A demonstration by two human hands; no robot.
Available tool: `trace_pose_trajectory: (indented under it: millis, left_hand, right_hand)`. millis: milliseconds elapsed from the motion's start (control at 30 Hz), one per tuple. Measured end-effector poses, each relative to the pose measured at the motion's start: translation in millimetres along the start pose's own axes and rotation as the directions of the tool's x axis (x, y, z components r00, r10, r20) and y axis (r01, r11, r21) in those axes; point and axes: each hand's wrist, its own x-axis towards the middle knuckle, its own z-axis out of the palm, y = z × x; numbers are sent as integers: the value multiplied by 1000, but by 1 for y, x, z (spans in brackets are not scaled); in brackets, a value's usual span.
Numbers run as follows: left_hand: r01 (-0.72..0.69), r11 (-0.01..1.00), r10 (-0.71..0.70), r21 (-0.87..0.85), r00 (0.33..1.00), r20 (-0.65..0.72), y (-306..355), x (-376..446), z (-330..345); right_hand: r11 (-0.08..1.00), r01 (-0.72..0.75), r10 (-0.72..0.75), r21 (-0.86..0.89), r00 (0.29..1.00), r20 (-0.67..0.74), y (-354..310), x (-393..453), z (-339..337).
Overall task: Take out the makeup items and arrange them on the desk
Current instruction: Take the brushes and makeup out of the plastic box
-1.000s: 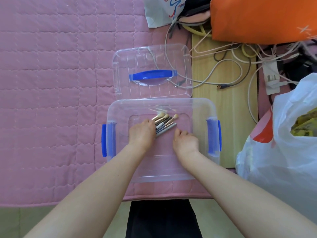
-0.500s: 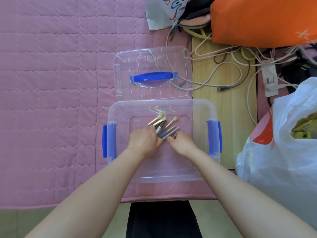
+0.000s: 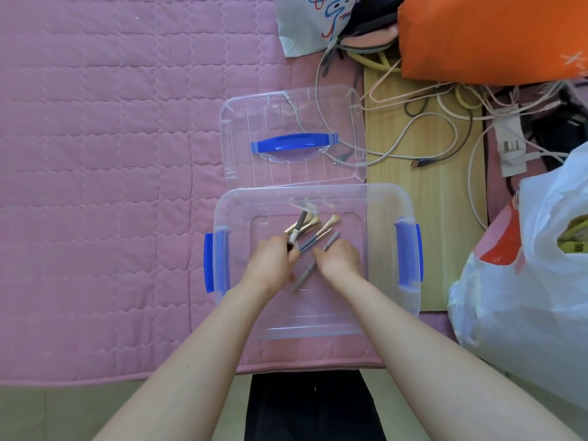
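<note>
Pink quilted mat [image 3: 111, 186] is spread over the left and centre of the frame. White plastic bag [image 3: 525, 281] is seen at the right edge, with yellow packets inside its mouth; orange bag [image 3: 493, 36] is seen upper right. Wooden board [image 3: 426, 192] right of centre is covered by loose cables [image 3: 445, 122].

Clear storage box [image 3: 381, 202] with blue side latches is placed centre frame, open. Its clear lid [image 3: 286, 116] with the blue handle is laid flat just above it, touching the box's far rim.

Inside the box, makeup brushes [image 3: 318, 229] and grey pencils are found in a loose fan at centre. Left hand [image 3: 270, 265] is curled round several brush handles. Right hand [image 3: 339, 257] is curled over a grey pencil [image 3: 305, 273] beside them; whether the pencil is actually pinched cannot be told.
</note>
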Motion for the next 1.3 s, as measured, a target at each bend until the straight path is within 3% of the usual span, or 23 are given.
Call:
trace_pose_trajectory:
  millis: [233,400,500,700,1067,1300]
  left_hand:
    - [42,991,-48,-129,998,-42,-2,-8,-2]
    - [40,965,-82,-258,985,-154,3,-18,-1]
    - [14,923,-112,-385,966,-232,11,-33,1]
    - [-79,871,-137,-485,909,-394,40,-81,1]
    - [-178,667,-304,-723,821,-482,104,-229,-3]
    - [-264,595,-390,-759,731,-559,115,-338,-2]
  right_hand:
    - [974,79,-79,213,997,-8,5,-2,-14]
    - [886,89,-112,456,993,24,8,-25,-37]
    - [845,189,-217,500,976,-1,10,-43,-53]
    - [819,393,-405,419,912,-63,16,-91,-94]
    - [731,611,-619,305,781,-80,48,-206,-179]
    - [581,808,-809,94,586,-41,60,-286,-199]
